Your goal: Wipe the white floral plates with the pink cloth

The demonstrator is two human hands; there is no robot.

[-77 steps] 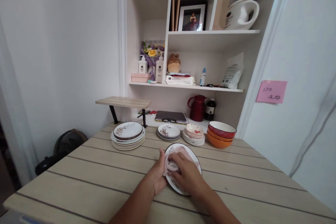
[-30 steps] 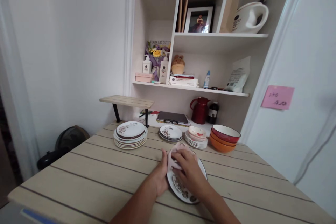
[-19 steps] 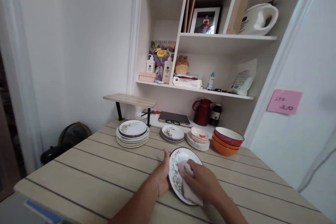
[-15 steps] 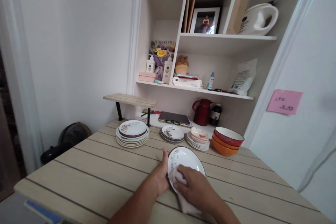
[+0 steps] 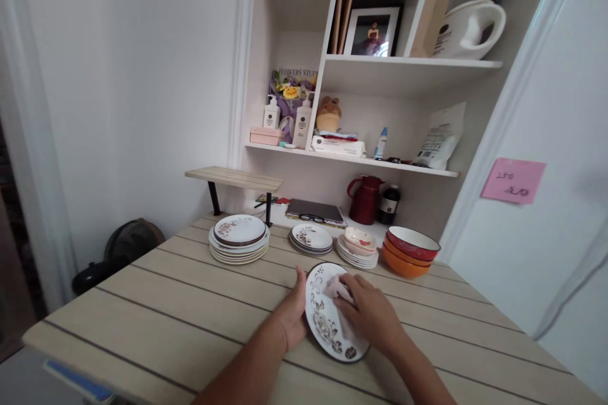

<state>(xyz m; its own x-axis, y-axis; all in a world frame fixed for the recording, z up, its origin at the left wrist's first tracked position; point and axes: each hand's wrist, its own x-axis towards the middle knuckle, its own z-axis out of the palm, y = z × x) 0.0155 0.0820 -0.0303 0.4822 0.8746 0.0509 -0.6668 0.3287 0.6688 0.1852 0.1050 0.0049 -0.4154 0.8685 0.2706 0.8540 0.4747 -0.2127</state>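
A white plate [image 5: 325,323] with a dark rim and brown flower pattern is tilted above the slatted table. My left hand [image 5: 293,313] grips it by the left edge, thumb up along the rim and the other fingers hidden behind. In my right hand [image 5: 368,310] is a bunched pale cloth [image 5: 336,286], pressed on the plate's upper right face. Part of the cloth hangs down below my fingers. Beyond the plate stand a small stack of flowered plates [image 5: 312,236] and a stack of small white dishes [image 5: 357,258] topped by pinkish bowls.
At the back left is a taller plate stack [image 5: 239,231]; at the right, nested red and orange bowls [image 5: 408,259]. A low wooden riser [image 5: 232,178] stands behind. A red jug [image 5: 365,200], dark bottle [image 5: 390,204] and laptop [image 5: 316,211] sit under the shelves.
My right hand with the cloth has moved up and right across the plate, uncovering the flower pattern on its lower part. My left hand keeps its hold on the edge.
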